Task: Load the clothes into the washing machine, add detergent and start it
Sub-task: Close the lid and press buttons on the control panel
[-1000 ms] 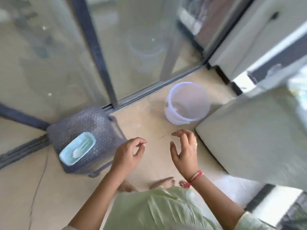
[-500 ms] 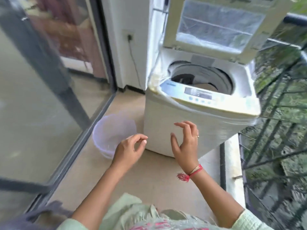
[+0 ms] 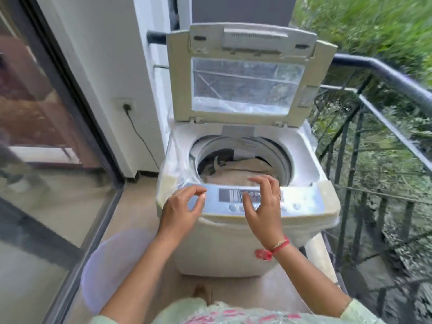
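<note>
The round drum mouth of the white top-loading washing machine lies open from above — its glazed beige lid stands upright along the back edge, barring any reach from behind, and beige and dark clothes fill the drum's lower part. A dark metal balcony railing runs near the machine's right side; on the left a translucent lilac plastic tub sits on the floor between machine and glass sliding door.

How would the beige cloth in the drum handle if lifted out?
Probably floppy: the beige cloth lies crumpled in soft folds in the drum. It would likely sag and trail when lifted, perhaps dragging the dark garment beside it.
</note>
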`<state>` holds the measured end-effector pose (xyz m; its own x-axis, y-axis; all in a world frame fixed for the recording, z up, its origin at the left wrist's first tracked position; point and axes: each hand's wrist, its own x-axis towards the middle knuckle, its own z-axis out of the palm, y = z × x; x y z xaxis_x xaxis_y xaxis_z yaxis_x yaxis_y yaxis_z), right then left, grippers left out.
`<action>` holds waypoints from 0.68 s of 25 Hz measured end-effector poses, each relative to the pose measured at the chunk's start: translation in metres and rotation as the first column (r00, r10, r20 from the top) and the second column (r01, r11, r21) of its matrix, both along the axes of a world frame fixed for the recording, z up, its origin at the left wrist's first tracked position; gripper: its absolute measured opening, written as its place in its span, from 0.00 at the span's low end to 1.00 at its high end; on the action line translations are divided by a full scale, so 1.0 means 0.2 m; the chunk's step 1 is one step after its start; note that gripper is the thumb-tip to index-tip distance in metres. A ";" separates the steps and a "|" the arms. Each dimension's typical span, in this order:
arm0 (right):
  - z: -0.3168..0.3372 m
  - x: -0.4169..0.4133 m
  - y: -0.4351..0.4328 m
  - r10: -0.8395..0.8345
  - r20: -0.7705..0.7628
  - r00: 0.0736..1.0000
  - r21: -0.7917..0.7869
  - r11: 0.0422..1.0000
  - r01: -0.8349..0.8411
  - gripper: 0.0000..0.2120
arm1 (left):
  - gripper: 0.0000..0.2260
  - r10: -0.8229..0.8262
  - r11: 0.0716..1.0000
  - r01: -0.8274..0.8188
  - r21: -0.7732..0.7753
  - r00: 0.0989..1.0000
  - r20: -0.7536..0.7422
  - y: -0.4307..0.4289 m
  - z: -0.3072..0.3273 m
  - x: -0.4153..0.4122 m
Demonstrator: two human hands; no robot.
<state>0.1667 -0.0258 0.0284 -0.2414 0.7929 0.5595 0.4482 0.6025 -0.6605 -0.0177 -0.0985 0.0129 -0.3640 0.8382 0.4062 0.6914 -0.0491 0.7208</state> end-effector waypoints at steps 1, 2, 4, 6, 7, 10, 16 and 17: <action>0.01 -0.04 0.10 0.004 0.003 1.000 0.008 1.000 -0.004 0.12 | 0.15 0.012 1.000 -0.012 0.012 1.000 -0.005 0.10 0.02 -0.04; 0.03 -0.08 0.21 -0.005 0.004 1.000 0.015 1.000 0.005 0.12 | 0.14 0.016 1.000 -0.015 0.022 1.000 -0.016 0.21 0.04 -0.09; 0.06 -0.14 0.37 -0.039 -0.009 0.999 0.040 0.998 0.039 0.12 | 0.13 -0.011 0.999 0.013 0.039 0.998 -0.067 0.38 0.08 -0.15; 0.09 -0.19 0.52 -0.064 -0.024 0.998 0.064 0.996 0.066 0.12 | 0.13 -0.052 0.998 0.057 0.040 0.992 -0.117 0.56 0.14 -0.21; 0.10 -0.21 0.60 -0.078 -0.030 0.997 0.065 0.995 0.079 0.12 | 0.13 -0.066 0.996 0.072 0.044 0.989 -0.133 0.67 0.17 -0.24; 0.13 -0.25 0.77 -0.130 -0.063 0.990 0.067 0.989 0.134 0.12 | 0.17 -0.090 0.992 0.105 0.066 0.975 -0.203 0.91 0.27 -0.30; 0.42 -0.34 1.22 -0.199 -0.007 0.980 0.265 0.945 0.193 0.20 | 0.25 0.010 0.984 0.083 0.156 0.855 -0.518 1.46 0.61 -0.46; 0.49 -0.37 1.32 -0.222 -0.004 0.975 0.295 0.931 0.213 0.21 | 0.26 0.038 0.979 0.079 0.189 0.835 -0.549 1.55 0.70 -0.49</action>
<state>0.0936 0.2392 0.1269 -0.1007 0.6305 0.7696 0.6061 0.6523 -0.4552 -0.1150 0.2113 0.1528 -0.0161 0.7246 0.6890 0.9659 -0.1669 0.1980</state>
